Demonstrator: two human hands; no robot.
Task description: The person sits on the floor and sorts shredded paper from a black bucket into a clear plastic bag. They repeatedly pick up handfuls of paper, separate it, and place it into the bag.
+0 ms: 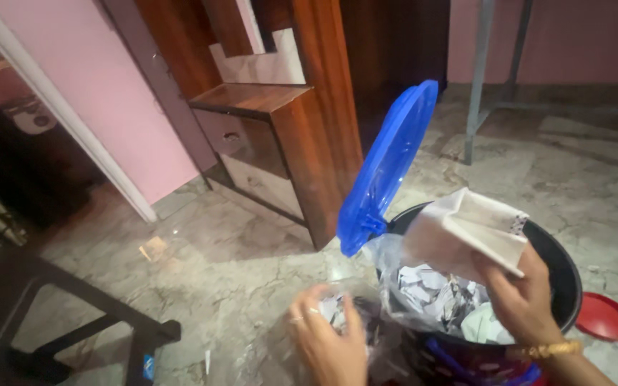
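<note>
With the lid [388, 168] raised, folded paper [477, 229] is gripped over the bin [563, 275] by the right hand [520, 297], the bag [395, 286] clutched by the left hand [327, 343]; scraps [430, 293] already inside.

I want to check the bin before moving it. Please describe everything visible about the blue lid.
The blue lid is glossy plastic, rounded, with a raised rim. It stands open, tilted almost upright, hinged at the left rim of the black bin. A clear plastic bag lies just below its hinge. Neither hand touches it; a wooden cabinet stands behind it.
</note>
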